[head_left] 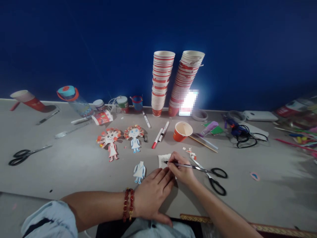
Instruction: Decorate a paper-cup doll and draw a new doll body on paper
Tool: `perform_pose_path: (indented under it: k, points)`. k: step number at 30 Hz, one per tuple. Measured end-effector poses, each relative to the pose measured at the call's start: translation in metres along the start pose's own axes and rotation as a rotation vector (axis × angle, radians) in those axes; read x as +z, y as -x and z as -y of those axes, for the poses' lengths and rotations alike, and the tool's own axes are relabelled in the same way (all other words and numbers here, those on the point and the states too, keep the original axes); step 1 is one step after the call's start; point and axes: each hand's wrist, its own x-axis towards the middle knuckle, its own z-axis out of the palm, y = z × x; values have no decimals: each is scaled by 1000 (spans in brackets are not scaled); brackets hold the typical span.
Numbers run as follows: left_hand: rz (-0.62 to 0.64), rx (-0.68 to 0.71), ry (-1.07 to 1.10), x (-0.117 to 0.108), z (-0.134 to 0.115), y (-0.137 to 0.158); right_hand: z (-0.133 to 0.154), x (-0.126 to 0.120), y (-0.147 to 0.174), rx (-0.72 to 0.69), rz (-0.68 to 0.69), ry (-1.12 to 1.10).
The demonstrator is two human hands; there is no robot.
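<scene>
My right hand grips a slim pen, its tip on a small piece of white paper. Flat on the table at the paper's near edge lies my left hand, fingers stretched out and the thumb apart. Part of the paper is hidden under my hands. Left of them is a paper doll body with blue edging and no head. Farther off lie two whole paper dolls, one edged in red and one in blue. Black-handled scissors lie right beside my right hand.
Two tall stacks of paper cups stand by the blue wall, near a glowing blurred screen. A single cup, markers, a wooden stick and a cable bundle lie ahead. More scissors and a bottle are left.
</scene>
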Motion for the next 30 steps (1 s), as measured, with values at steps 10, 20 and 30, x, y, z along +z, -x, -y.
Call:
perform_pose_path:
  k: [10,20,30]
  points:
    - [-10,2,-44,3,0,0,0,1,-1,5,-8,-16]
    - [-35,12,-68,4,0,1,-2,1,0,-14,0,4]
    - [-31,17,-77,5,0,0,-3,2,0,7,10,16]
